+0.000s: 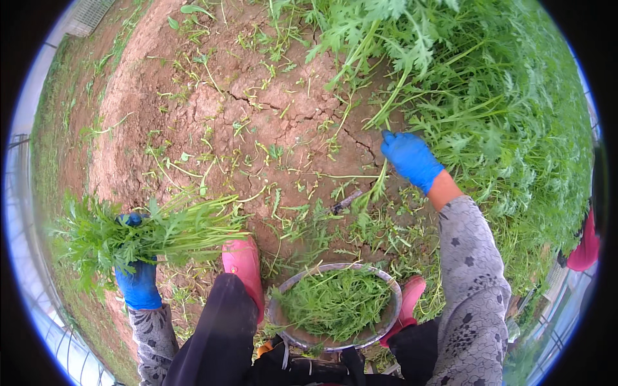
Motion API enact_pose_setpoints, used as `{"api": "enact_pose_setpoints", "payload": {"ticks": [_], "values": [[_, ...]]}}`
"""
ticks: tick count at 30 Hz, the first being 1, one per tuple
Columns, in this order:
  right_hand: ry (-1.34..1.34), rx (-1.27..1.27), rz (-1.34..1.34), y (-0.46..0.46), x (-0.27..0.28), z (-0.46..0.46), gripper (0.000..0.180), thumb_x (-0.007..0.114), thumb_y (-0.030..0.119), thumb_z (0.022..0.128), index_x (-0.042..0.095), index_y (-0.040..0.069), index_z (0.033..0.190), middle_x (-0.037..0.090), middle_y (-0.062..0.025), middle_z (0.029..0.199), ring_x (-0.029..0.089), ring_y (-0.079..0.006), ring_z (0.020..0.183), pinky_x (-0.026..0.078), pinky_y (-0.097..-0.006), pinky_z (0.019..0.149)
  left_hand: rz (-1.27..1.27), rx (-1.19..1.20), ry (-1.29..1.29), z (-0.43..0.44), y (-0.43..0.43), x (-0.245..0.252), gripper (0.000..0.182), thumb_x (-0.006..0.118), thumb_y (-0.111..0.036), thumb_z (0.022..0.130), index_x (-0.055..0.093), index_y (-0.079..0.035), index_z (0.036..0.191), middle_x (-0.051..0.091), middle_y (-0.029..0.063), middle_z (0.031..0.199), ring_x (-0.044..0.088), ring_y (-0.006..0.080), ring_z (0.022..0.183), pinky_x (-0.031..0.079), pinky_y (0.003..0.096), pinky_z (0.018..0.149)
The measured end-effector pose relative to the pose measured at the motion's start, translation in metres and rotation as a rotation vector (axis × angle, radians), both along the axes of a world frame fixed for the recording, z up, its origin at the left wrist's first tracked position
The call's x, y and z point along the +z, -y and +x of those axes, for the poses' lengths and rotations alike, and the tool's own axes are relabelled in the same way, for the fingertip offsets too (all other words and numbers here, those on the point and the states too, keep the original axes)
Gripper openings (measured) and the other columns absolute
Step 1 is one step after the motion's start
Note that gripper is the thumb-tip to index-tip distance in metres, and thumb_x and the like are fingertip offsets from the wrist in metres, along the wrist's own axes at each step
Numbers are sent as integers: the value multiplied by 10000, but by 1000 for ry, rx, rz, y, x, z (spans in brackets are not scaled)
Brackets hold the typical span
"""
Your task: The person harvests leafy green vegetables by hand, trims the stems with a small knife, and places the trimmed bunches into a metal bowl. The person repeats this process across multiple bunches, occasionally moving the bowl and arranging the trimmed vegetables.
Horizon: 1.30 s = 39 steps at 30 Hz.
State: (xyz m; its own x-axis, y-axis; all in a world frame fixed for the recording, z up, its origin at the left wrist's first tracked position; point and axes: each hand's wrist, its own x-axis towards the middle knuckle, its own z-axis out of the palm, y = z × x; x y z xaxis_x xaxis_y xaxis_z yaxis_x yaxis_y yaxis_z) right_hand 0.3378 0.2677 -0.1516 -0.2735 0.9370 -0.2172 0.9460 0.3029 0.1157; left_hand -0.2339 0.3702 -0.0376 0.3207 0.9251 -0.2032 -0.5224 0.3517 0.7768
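Note:
My left hand (137,270), in a blue glove, is closed around a bunch of leafy greens (193,231), its cut stems pointing right over a pink boot. At the edge of the standing crop (487,120), my right hand (408,154), also blue-gloved, has its fingers bent together at the base of a green stem (393,99); a leafy sprig hangs below the fingers. Whether the fingers grip the stem is not plain. A small tool or stick (345,201) lies on the soil below that hand. Between my boots stands a round basin (397,304) with loose greens (338,301) inside.
Cracked reddish soil (270,101) with scattered cuttings spreads before me. My pink boots (244,270) flank the basin. A plastic crate (89,17) sits at the far upper left. At the right rim, part of another person in red clothing (583,246) shows.

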Motion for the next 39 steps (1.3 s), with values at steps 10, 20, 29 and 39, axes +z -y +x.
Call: {"api": "enact_pose_setpoints", "payload": {"ticks": [10,20,29,39], "values": [[-1440,-896,-75,67,278,-92,207,609,104,914,652,-6,1085,656,-51,703,572,-98,559,468,-246,539,104,-183,-61,113,30,70,316,501,-179,956,538,-30,1232,597,127,1201,569,267,1100,444,394,976],[-1173,-469,215,149,393,-214,209,584,214,926,625,10,935,637,-158,712,635,-294,640,486,-380,593,1167,-724,-1059,120,115,210,313,542,-8,788,592,-13,1097,618,211,1067,580,387,1033,482,423,882],[-996,-373,174,236,419,-225,303,629,187,790,645,6,1031,664,-181,811,642,-311,724,514,-406,682,329,-790,148,155,186,256,338,464,-181,968,533,-29,1262,512,174,1349,499,301,1233,392,429,1063],[-1359,-862,89,384,397,-206,225,617,142,869,656,-28,1012,681,-77,695,575,-132,526,473,-287,515,430,-870,282,154,210,314,467,519,-269,969,454,-27,1363,478,173,1394,459,284,1293,426,462,1045]]}}
